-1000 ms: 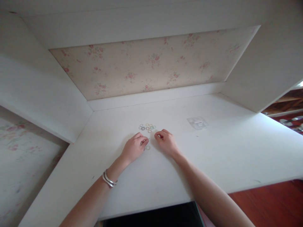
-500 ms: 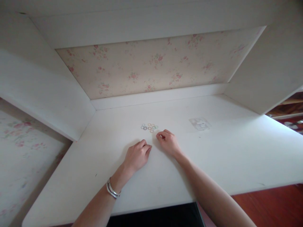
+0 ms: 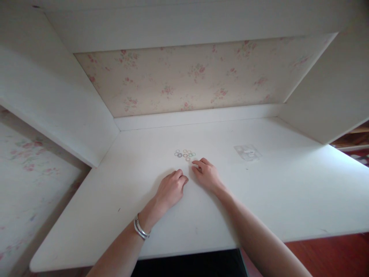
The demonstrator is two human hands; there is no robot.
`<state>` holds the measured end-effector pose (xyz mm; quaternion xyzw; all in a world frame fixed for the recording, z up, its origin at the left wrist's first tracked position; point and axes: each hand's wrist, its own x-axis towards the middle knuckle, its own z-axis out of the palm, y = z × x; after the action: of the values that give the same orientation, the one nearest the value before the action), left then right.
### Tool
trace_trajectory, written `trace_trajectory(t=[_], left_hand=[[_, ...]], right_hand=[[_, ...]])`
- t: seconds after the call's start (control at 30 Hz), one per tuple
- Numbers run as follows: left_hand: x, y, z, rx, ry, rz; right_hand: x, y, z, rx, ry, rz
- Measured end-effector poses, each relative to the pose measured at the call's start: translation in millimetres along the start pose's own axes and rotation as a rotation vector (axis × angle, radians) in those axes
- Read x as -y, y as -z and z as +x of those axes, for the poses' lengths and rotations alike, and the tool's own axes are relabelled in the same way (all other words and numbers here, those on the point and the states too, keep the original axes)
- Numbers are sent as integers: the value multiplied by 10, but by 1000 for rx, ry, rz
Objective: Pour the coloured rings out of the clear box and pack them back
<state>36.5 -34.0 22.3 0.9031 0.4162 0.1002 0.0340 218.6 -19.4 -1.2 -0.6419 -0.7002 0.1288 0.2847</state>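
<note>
Several small thin rings [image 3: 185, 155] in grey, brownish and green tones lie in a flat cluster on the white desk [image 3: 207, 227]. Just below the cluster, my right hand [image 3: 206, 175] rests with its index finger and thumb apart; nothing shows between them, and the index fingertip is close to the nearest rings. My left hand [image 3: 172, 187] lies palm down to the lower left of the rings. Its fingers are curled and pressed together at the desk surface, and whatever is under them is hidden. A silver bangle [image 3: 140, 227] circles the left wrist.
A clear flat plastic bag [image 3: 248, 152] lies on the desk to the right of the rings. White side panels [image 3: 325, 88] and a floral back wall [image 3: 178, 80] enclose the desk. A black object [image 3: 190, 263] sits below the front edge.
My left hand has lowered over the loose rings near it, which are now out of sight. My right thumb and index finger have parted. The view has shifted slightly left.
</note>
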Motion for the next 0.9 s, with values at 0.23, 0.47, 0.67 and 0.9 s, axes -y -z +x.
trace_trajectory(t=[0.23,0.47,0.67,0.9], left_hand=[[-31,54,-1,-48,49,-103],[173,90,-21,-228,236,-258],[490,-42,21,-283,378,-406],[562,-60,52,-280,468,-538]], right_hand=[[100,-25,105,44,62,-207],[24,-79,173,42,46,-107],[-22,-96,152,15,105,-104],[54,-68,36,-4,199,60]])
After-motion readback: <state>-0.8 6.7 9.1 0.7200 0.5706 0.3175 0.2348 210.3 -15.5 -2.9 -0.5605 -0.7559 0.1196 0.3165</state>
